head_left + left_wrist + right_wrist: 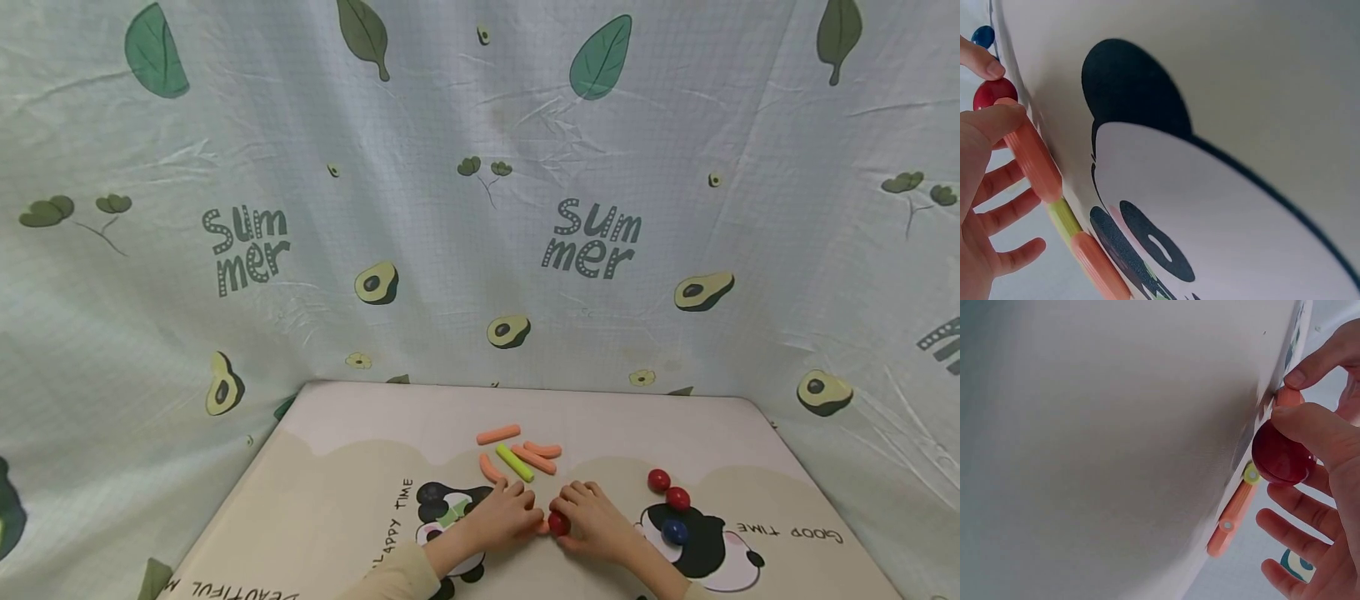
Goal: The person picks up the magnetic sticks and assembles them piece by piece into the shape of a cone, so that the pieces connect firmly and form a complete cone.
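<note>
In the head view my left hand (pixel 504 515) and right hand (pixel 597 523) meet low over the table. My left hand pinches a ribbed orange toy rod (pixel 1034 156), its thumb near one end, the other fingers spread behind. My right hand grips a glossy red ball (pixel 1281 454) between thumb and fingers. That ball sits right at the rod's end; whether they are joined I cannot tell. Just beyond the hands lie several loose orange rods (pixel 498 434) and a lime-green rod (pixel 515 463), some straight and some curved.
Right of my right hand, two red balls (pixel 678 499) and a blue ball (pixel 674 532) rest on the printed table (pixel 322 500). Behind its far edge hangs a pale curtain (pixel 435 225) with avocado and leaf prints, which also surrounds both sides.
</note>
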`<move>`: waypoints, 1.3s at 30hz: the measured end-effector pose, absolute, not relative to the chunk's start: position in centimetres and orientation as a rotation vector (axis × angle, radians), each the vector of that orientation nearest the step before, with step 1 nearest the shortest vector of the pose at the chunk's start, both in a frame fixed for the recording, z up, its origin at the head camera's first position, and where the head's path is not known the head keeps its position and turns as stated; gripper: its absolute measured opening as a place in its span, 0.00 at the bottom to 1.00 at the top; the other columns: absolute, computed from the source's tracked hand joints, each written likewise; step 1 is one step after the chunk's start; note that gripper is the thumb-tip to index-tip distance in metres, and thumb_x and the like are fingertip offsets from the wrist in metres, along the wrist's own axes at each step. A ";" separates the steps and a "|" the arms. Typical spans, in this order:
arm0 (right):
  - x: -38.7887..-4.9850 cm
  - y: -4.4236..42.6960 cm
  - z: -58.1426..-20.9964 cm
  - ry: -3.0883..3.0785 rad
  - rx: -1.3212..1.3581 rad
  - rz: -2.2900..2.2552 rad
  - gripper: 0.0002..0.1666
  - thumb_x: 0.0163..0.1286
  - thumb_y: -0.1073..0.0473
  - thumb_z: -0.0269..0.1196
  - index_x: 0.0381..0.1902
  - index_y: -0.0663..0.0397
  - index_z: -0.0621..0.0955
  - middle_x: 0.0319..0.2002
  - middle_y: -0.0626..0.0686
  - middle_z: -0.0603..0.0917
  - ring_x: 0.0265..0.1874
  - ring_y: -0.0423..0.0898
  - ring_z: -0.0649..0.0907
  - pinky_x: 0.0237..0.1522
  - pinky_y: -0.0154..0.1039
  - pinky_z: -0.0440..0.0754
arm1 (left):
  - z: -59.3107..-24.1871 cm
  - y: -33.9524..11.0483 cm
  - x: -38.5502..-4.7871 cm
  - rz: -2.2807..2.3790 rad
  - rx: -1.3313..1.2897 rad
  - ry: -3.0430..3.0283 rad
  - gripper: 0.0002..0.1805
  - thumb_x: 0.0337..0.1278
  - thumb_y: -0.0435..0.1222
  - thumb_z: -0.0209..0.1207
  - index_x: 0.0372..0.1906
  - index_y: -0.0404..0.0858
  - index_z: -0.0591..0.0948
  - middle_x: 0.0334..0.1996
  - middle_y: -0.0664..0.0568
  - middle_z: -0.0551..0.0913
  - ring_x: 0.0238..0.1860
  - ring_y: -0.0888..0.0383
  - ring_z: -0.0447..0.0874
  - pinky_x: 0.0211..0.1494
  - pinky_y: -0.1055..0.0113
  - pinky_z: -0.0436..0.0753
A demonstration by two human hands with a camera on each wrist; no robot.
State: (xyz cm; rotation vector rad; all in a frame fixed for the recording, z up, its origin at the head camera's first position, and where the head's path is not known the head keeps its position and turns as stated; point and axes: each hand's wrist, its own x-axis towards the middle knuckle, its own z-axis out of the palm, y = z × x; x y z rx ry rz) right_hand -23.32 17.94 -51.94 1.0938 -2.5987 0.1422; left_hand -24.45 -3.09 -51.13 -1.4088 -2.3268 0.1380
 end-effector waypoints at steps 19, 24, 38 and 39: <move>-22.9 18.3 -51.8 -2.560 1.158 0.145 0.20 0.45 0.46 0.66 0.37 0.44 0.77 0.33 0.41 0.76 0.36 0.38 0.72 0.41 0.42 0.68 | -51.1 -3.4 -24.1 0.168 -1.365 -2.340 0.06 0.55 0.49 0.53 0.30 0.56 0.78 0.28 0.60 0.69 0.30 0.64 0.64 0.32 0.73 0.57; -22.9 18.6 -51.7 -2.482 1.137 0.177 0.17 0.46 0.49 0.66 0.36 0.44 0.78 0.32 0.40 0.76 0.35 0.38 0.72 0.40 0.41 0.68 | -51.0 -3.4 -24.2 0.148 -1.358 -2.406 0.05 0.55 0.49 0.53 0.31 0.57 0.78 0.27 0.60 0.71 0.30 0.64 0.66 0.32 0.72 0.61; -23.2 20.3 -51.5 -2.623 1.041 0.175 0.14 0.52 0.51 0.63 0.39 0.42 0.78 0.34 0.40 0.77 0.38 0.38 0.73 0.44 0.46 0.69 | -51.5 -3.6 -24.4 0.170 -1.289 -2.439 0.09 0.55 0.53 0.52 0.31 0.57 0.79 0.25 0.59 0.75 0.29 0.63 0.67 0.39 0.61 0.71; -23.2 20.4 -51.4 -2.621 1.036 0.179 0.14 0.52 0.52 0.63 0.39 0.42 0.78 0.34 0.40 0.77 0.38 0.39 0.73 0.43 0.46 0.69 | -51.5 -3.6 -24.4 0.178 -1.284 -2.445 0.09 0.55 0.53 0.51 0.31 0.58 0.79 0.24 0.59 0.75 0.29 0.62 0.68 0.40 0.61 0.70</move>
